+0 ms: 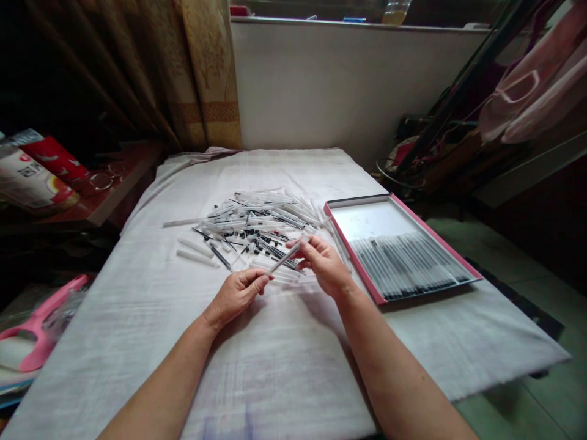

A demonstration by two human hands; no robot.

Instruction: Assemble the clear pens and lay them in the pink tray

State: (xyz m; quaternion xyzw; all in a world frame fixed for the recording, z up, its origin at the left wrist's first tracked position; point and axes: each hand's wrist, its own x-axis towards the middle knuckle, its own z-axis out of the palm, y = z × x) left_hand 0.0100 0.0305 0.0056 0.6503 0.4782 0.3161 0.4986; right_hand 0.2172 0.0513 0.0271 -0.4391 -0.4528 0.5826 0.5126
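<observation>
A slim translucent pen (285, 258) with a dark refill inside is held slantwise between my two hands. My left hand (239, 293) pinches its lower end between thumb and fingers. The upper end sits in the fingertips of my right hand (323, 263). Just beyond my hands lies a loose heap of pen parts (257, 214): clear barrels, dark refills and small black caps, with a few red bits. To the right, a shallow pink-edged box (358, 223) holds a row of pens (413, 263) lying side by side in its nearer part.
A white cloth (257, 373) covers the table. Left of it, a side table carries a jar (34, 177), a red package (52, 156) and glasses (101, 179). A pink-handled object (48, 318) is at lower left. A curtain (208, 73) and wall stand behind.
</observation>
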